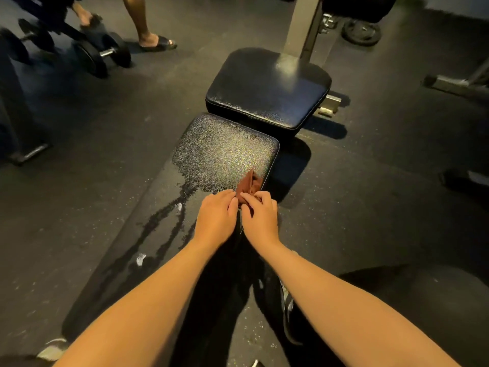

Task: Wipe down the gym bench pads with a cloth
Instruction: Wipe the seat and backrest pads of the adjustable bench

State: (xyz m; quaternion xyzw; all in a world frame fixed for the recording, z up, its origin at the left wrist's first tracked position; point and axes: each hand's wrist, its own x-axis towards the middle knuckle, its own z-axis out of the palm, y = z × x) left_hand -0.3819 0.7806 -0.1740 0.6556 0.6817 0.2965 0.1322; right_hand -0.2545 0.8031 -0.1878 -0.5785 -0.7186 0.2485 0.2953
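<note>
Both hands meet over the near-right part of the long black textured bench pad (222, 152): the left hand (215, 217) and right hand (260, 217) each pinch the crumpled reddish-brown cloth (248, 187) with curled fingertips. The cloth bunches just beyond the fingers, its point tipped away, beside wet streaks (169, 210) on the pad.

dumbbell (102, 54), sandalled foot (156, 42), weight plate (361, 31)

I'm seeing a gym: a black padded bench (225, 152) under my left grip (215, 215), dumbbells (91, 59) far left beyond it, a weight plate (361, 31) ahead right, and a speckled rubber floor (370, 207).
</note>
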